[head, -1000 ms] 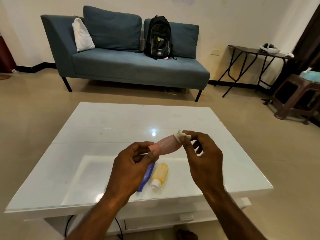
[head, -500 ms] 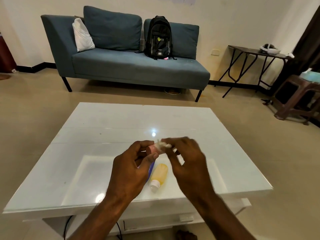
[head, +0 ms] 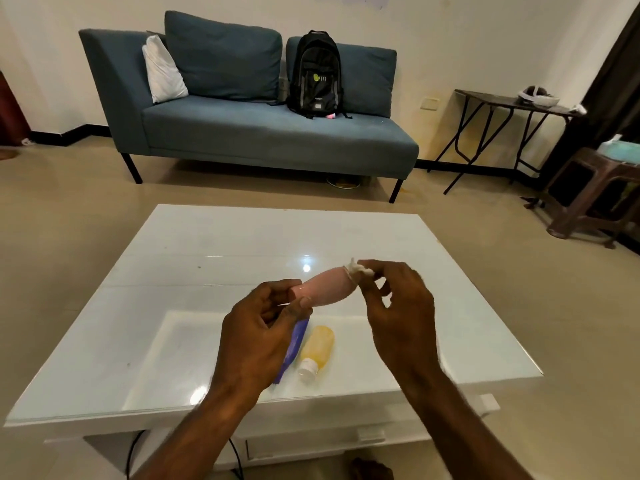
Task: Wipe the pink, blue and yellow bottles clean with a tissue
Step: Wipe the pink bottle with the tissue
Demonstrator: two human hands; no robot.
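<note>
My left hand (head: 259,327) grips the near end of the pink bottle (head: 327,287), which lies nearly level in the air above the white table (head: 214,258). At the bottle's far end my right hand (head: 398,306) pinches a small wad of white tissue (head: 356,269) against it. On the table below lie the blue bottle (head: 294,344), partly hidden by my left hand, and the yellow bottle (head: 317,349) with its white cap towards me.
A blue sofa (head: 263,136) with a black backpack (head: 317,74) and a white pillow stands behind the table. A dark folding table (head: 512,102) and a brown stool (head: 595,195) are at the right. A cable hangs under the table's front edge.
Half a second ago my right hand with the tissue was close to my left hand on the bottle; it has slid back out to the bottle's far end. My left hand has stayed put.
</note>
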